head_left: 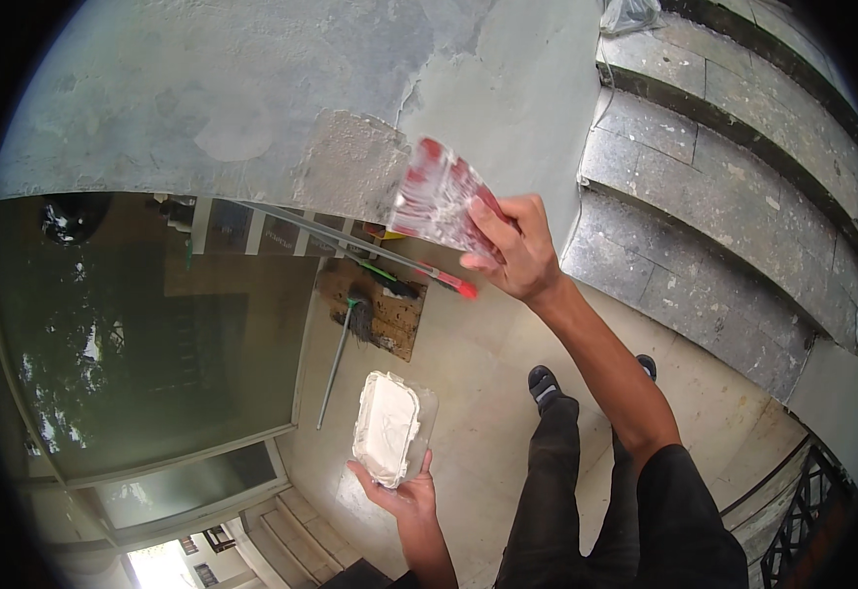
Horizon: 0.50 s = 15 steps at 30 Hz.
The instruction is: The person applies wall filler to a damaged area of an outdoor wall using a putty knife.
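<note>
In my right hand (517,245) is a red putty knife (437,196), its wide blade smeared with white paste. The fingers and thumb are closed on it, and the blade is held up by the wall, next to a rough grey patch (350,162); whether it touches the wall I cannot tell. Lower down, my left hand (399,491) grips a clear plastic tub (427,417) from below. White putty (387,427) fills the tub, and some of it is caked along the rim.
Grey stone steps (694,167) rise on the right. On the left stands a large glass pane (154,344). A pole with a red end (448,282) leans near the wall; a broom (350,312) lies by a brown board (404,324) on the floor.
</note>
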Each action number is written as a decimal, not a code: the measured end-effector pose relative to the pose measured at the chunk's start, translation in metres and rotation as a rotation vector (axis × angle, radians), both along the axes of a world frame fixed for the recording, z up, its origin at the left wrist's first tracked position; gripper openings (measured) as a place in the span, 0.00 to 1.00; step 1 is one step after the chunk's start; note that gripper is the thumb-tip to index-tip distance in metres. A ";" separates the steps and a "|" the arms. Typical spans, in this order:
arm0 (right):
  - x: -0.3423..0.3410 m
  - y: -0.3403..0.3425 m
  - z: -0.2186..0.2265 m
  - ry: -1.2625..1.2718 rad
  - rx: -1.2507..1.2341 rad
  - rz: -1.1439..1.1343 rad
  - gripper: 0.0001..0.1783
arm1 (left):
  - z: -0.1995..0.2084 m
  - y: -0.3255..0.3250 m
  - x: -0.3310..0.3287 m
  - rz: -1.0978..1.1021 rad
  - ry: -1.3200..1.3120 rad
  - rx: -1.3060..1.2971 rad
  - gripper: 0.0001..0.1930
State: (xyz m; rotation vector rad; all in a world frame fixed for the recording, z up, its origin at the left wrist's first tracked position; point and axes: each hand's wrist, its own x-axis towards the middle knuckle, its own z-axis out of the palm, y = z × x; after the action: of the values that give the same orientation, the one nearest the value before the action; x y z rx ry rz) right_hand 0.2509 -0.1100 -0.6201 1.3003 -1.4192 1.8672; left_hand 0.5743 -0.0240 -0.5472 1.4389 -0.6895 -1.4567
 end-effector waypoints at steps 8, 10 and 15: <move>-0.006 -0.043 0.025 0.053 -0.049 0.014 0.26 | 0.007 0.002 -0.014 0.179 -0.071 0.035 0.41; -0.007 -0.034 0.004 0.048 -0.022 0.027 0.26 | 0.003 0.000 -0.003 0.103 -0.041 0.020 0.41; -0.009 -0.004 -0.016 0.036 0.026 0.034 0.27 | 0.007 -0.001 -0.006 0.117 -0.038 0.029 0.40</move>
State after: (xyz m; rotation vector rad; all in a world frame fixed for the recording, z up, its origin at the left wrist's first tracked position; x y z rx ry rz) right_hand 0.2423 -0.1142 -0.6356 1.3710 -1.4158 1.8438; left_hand 0.5685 -0.0251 -0.5406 1.5067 -0.5993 -1.3570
